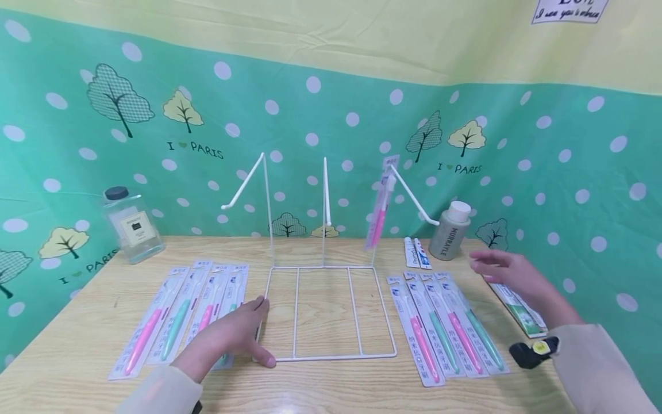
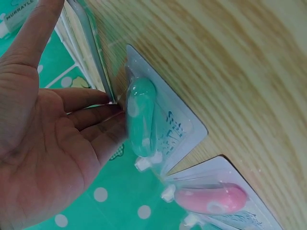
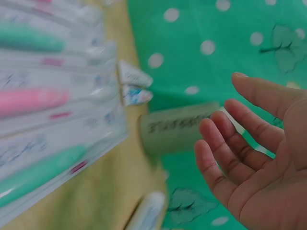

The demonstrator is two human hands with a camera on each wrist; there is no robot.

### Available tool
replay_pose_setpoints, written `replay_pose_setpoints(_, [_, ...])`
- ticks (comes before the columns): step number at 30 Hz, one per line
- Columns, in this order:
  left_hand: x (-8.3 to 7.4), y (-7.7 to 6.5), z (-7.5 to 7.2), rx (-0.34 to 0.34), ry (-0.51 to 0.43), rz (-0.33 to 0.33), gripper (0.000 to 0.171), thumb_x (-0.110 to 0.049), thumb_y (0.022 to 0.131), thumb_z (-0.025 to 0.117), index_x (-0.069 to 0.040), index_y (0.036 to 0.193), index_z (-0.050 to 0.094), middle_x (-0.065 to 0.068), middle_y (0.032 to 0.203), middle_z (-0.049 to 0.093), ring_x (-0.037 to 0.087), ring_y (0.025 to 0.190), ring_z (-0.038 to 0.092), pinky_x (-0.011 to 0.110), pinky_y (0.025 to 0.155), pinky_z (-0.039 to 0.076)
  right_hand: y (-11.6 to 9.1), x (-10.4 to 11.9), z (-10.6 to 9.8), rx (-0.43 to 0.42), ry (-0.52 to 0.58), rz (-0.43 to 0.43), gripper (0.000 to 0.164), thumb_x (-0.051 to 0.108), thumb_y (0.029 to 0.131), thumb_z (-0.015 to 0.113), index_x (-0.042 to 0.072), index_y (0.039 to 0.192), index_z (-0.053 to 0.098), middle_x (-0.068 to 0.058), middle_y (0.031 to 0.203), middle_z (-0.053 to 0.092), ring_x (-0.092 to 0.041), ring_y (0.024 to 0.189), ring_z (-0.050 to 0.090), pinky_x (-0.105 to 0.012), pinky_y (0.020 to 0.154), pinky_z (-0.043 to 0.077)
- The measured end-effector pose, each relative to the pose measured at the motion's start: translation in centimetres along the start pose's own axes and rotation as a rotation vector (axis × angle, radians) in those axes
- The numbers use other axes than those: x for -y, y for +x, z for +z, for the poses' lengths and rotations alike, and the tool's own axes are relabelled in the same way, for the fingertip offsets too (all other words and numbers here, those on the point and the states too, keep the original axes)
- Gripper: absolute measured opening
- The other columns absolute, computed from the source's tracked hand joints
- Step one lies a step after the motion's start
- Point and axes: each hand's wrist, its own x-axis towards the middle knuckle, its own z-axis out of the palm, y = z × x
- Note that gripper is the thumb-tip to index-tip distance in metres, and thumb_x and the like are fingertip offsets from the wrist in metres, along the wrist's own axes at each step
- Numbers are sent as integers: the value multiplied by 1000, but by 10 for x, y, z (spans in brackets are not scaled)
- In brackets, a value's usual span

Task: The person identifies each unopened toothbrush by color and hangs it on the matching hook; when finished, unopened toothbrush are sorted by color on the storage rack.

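Head cam: up high, facing forward-down over tabletop [image 1: 331, 386]. Wrist cams: close-in, rolled sideways, facing my left hand [image 2: 57, 139] and right hand [image 3: 268, 184]. Head and right-wrist views share MURRAYLE bottle [image 1: 449, 234].

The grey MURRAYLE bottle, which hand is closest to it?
Right. The right hand is just to the right of the MURRAYLE bottle, not touching it. The left hand is farther away, off to its left, at the left side of the white wire rack.
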Motion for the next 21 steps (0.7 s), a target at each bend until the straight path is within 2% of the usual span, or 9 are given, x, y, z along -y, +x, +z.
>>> replay_pose_setpoints(6, [0,-2,-1,-1,-1,15,121,-54,47,80,10,136,29,29,142,22,44,129,23,52,105,23,-8,-38,10,2,28,31,69,47,86,56,0,134,40,-23,132,44,-35,115,47,-41,88,47])
replay_pose_setpoints(11, [-1,-3,-1,-3,8,17,121,-54,47,80,10,136,30,29,142,22,44,129,24,52,105,24,-10,-61,24,20,32,86,67,41,85,60,-3,132,41,-22,126,49,-29,108,52,-36,82,50])
replay_pose_setpoints(15, [-1,-3,-1,-3,19,14,121,-55,46,80,10,136,29,29,142,22,44,128,24,52,105,24,-10,-70,34,40,-3,183,69,42,80,65,-3,129,45,-19,118,55,-25,99,56,-36,76,50])
replay_pose_setpoints(18, [-1,-3,-1,-3,21,16,122,-55,46,80,10,136,29,30,142,22,44,128,24,52,104,24,-9,-70,40,27,-73,229,71,45,75,69,-2,125,49,-15,109,58,-22,90,56,-33,70,50])
replay_pose_setpoints(21, [0,-3,-1,-6,18,21,121,-55,46,80,10,136,29,30,142,22,44,128,24,52,104,24,-7,-66,44,22,-156,236,72,45,71,72,-2,122,52,-11,100,57,-20,82,53,-30,64,47])
